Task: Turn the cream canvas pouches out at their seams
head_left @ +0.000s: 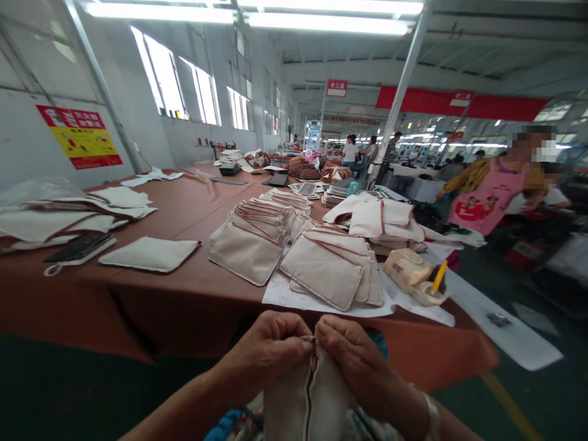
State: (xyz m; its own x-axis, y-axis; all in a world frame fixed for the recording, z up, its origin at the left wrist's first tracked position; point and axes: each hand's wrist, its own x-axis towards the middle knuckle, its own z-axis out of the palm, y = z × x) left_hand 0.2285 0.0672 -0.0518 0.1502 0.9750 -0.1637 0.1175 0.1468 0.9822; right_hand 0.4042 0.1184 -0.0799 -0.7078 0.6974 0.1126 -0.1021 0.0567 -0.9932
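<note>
A cream fabric pouch [287, 401] with a dark zipper [310, 386] down its middle hangs below the table edge, over my lap. My left hand [280, 340] pinches the pouch's top by the zipper's upper end. Close beside it, my right hand [351, 343] grips the other side of the same end. The fingertips nearly meet, so the zipper pull itself is hard to make out. Just beyond my hands, overlapping cream pouches [321, 266] with brown edging lie on white paper, and another fanned pile [248, 245] is left of them.
A single pouch [149, 253] and a dark phone [78, 247] lie to the left on the brown-covered table [193, 294]. More pouches [381, 217] are stacked at right, near a cut-open plastic container [408, 269] holding a yellow-handled tool [440, 275]. A person in a pink apron [487, 190] stands at right.
</note>
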